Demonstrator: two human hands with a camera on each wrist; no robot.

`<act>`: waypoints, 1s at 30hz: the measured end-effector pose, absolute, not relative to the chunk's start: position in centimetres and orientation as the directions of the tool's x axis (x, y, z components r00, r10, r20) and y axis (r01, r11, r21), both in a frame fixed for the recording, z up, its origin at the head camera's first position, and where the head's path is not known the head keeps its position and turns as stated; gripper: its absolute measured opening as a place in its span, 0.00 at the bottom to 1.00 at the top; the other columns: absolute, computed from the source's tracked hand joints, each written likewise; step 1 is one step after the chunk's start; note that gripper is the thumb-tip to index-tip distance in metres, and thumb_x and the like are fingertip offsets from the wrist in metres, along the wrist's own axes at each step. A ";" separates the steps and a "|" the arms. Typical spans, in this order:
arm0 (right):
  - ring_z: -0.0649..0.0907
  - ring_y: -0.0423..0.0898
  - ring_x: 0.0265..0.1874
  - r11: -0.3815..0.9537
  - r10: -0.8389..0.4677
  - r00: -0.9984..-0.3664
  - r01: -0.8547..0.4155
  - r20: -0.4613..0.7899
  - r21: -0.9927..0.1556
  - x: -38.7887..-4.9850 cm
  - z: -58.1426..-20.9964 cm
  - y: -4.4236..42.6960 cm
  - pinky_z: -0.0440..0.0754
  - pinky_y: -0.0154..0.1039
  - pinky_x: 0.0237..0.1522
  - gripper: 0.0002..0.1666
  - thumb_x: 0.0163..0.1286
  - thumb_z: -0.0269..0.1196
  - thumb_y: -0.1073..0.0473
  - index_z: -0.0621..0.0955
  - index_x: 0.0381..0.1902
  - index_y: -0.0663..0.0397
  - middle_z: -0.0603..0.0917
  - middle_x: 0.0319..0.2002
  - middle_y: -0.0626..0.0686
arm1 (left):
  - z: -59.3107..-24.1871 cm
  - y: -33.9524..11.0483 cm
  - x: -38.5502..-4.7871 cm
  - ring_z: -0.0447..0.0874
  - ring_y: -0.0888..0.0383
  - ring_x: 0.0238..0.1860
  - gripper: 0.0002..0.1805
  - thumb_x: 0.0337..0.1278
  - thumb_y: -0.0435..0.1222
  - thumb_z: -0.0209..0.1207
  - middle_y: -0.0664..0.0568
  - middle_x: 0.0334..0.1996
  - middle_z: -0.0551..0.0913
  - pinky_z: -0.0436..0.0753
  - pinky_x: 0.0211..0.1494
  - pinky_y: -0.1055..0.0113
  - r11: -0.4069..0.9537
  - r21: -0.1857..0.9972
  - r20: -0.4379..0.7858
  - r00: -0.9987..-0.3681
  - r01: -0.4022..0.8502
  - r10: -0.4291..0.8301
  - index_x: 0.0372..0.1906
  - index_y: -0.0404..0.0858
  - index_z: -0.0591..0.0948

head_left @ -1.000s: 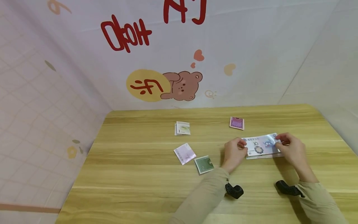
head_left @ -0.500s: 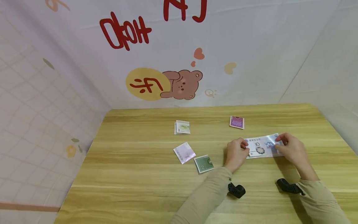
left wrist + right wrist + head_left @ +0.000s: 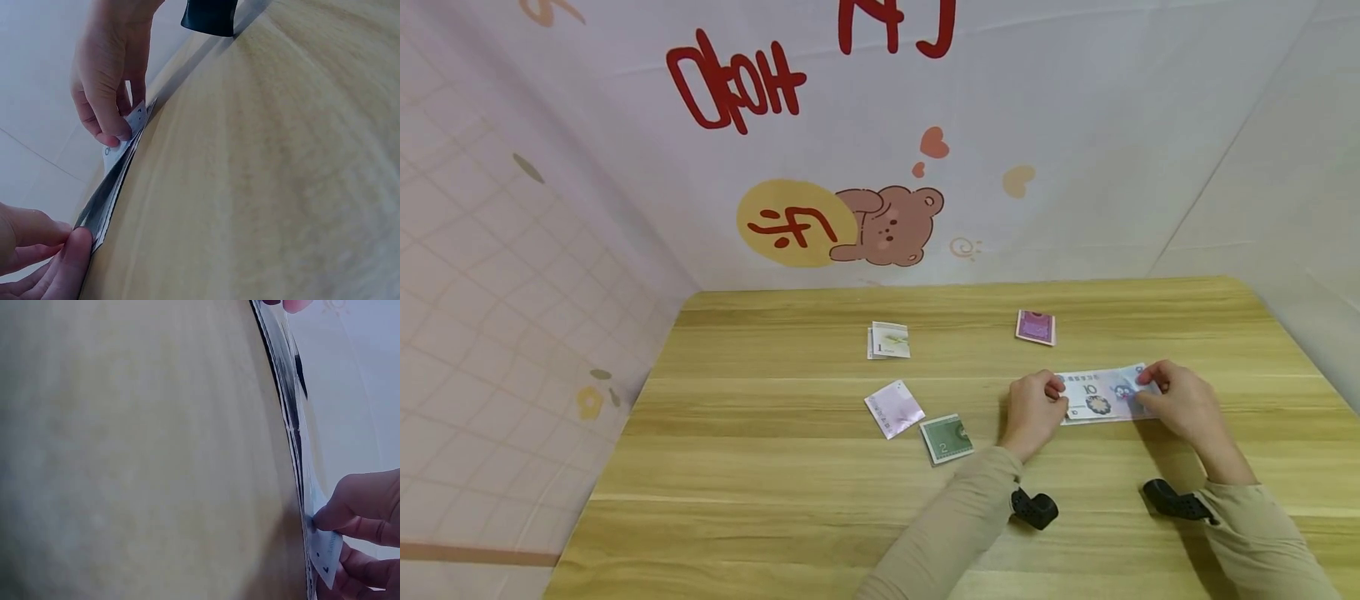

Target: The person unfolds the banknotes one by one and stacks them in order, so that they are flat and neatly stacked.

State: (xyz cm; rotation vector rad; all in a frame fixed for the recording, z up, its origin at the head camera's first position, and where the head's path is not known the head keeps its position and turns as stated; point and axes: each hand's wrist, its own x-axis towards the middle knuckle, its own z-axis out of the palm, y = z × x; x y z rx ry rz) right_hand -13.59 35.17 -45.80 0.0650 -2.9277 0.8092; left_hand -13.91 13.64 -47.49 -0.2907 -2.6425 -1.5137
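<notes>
A pale blue-violet banknote (image 3: 1097, 398) marked 10 lies over other notes at the right side of the table. My left hand (image 3: 1032, 410) pinches its left end between thumb and fingers. At the right end, my right hand (image 3: 1183, 404) pinches the same note near its far corner. The right wrist view shows that corner bent up between the right thumb (image 3: 331, 515) and fingers. From the side, in the left wrist view, several layered edges (image 3: 115, 203) show under the top note, close to the tabletop. How many notes lie there I cannot tell.
On the wooden table (image 3: 737, 500) lie a folded magenta note (image 3: 1036, 327), a folded white note (image 3: 891, 340) marked 1, a folded pink note (image 3: 895, 409) and a folded green note (image 3: 947, 439) marked 2. A printed cloth wall (image 3: 1075, 100) stands behind.
The 10 note has come down and shifted slightly right, now nearly covering the notes beneath. The left hand moved a little right with it; the right hand's grip has shifted slightly.
</notes>
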 end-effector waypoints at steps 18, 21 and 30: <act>0.75 0.63 0.34 0.869 -0.056 -0.996 -0.084 0.072 -0.488 -13.6 -45.4 35.2 0.69 0.50 0.31 0.12 0.54 0.67 0.66 0.80 0.34 0.71 0.79 0.33 0.69 | -46.7 12.9 -14.2 0.69 0.72 0.24 0.02 0.45 0.33 0.68 0.64 0.20 0.77 0.64 0.26 0.82 0.618 0.769 0.075 -0.983 0.165 0.169 0.27 0.43 0.86; 0.75 0.67 0.37 0.867 -0.063 -0.994 -0.096 0.084 -0.490 -13.5 -45.6 35.4 0.71 0.58 0.34 0.13 0.54 0.67 0.66 0.80 0.35 0.71 0.79 0.36 0.72 | -46.6 12.7 -14.2 0.70 0.72 0.25 0.03 0.44 0.33 0.67 0.65 0.19 0.77 0.64 0.26 0.82 0.629 0.758 0.068 -0.980 0.171 0.184 0.27 0.43 0.86; 0.76 0.67 0.36 0.860 -0.063 -0.991 -0.112 0.116 -0.497 -13.0 -45.9 35.6 0.72 0.59 0.33 0.12 0.55 0.68 0.66 0.80 0.35 0.70 0.77 0.36 0.74 | -46.4 12.6 -14.2 0.71 0.72 0.25 0.03 0.45 0.32 0.65 0.66 0.19 0.76 0.65 0.28 0.83 0.611 0.775 0.053 -0.980 0.162 0.193 0.27 0.43 0.86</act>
